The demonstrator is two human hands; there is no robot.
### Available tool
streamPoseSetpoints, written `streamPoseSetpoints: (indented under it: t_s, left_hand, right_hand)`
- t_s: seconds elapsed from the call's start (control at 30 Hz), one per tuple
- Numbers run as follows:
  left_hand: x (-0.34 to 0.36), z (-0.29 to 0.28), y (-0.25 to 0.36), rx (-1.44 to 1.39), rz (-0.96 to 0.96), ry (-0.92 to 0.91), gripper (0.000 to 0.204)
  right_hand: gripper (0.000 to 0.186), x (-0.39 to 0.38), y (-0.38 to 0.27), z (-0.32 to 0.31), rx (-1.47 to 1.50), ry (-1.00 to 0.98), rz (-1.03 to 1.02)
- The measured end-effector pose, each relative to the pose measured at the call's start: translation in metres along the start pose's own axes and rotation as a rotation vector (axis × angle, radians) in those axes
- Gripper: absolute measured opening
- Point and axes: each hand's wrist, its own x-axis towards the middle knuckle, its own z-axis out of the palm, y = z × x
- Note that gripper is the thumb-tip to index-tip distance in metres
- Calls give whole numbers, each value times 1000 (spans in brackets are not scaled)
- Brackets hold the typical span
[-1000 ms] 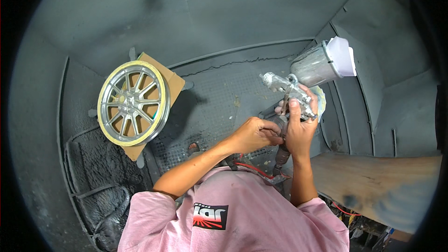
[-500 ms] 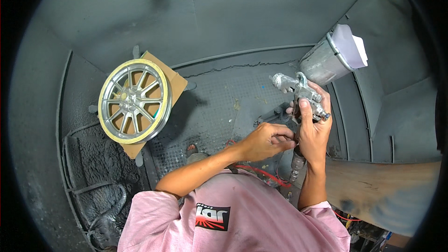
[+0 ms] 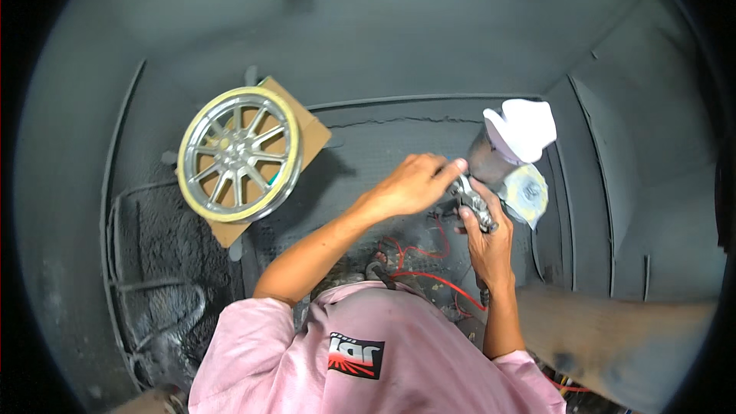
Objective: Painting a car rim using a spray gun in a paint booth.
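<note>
My right hand [image 3: 493, 247] is wrapped round a metal spray gun [image 3: 477, 203] at the right of centre. The fingers of my left hand [image 3: 410, 185] are curled against the front end of the gun, with the thumb near its nozzle; the exact grip is partly hidden. Just above the gun is a grey cup [image 3: 487, 159], which seems joined to it. A folded white paper [image 3: 529, 129] sticks out of the cup's mouth. Below my right hand, a dark fitting shows partly behind the wrist.
At the left, a silver spoked wheel [image 3: 239, 155] with yellow masking tape round its rim rests on brown cardboard [image 3: 316, 136]. A round, pale-covered thing [image 3: 527, 193] lies behind the cup. A red hose [image 3: 441, 280] runs over the floor by my feet. Grey walls surround this space.
My left hand has moved up from the gun's handle to its front end. The gun has turned, and the cup with the paper has come lower and further left.
</note>
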Motion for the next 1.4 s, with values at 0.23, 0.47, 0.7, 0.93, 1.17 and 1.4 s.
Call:
streamPoseSetpoints:
  t_s: [0.23,0.47,0.7,0.93,1.17,1.4]
  left_hand:
    - [-8,34,-32,164,24,-72,79]
    - [-21,37,-44,136,-63,-115,76]
    - [-24,25,-36,119,-92,-96,75]
    - [-18,31,-45,149,-64,-72,75]
    - [-14,30,-44,151,-54,-79,78]
    - [-11,24,-38,128,-72,-93,79]
  right_hand:
    - [33,-22,45,22,15,-52,96]
    - [37,-25,53,39,-38,-39,85]
    - [38,-21,57,45,-50,-13,-13]
    - [37,-17,62,45,-50,-6,-65]
    - [38,-13,65,43,-62,3,-74]
    - [36,-10,56,40,-36,-4,56]
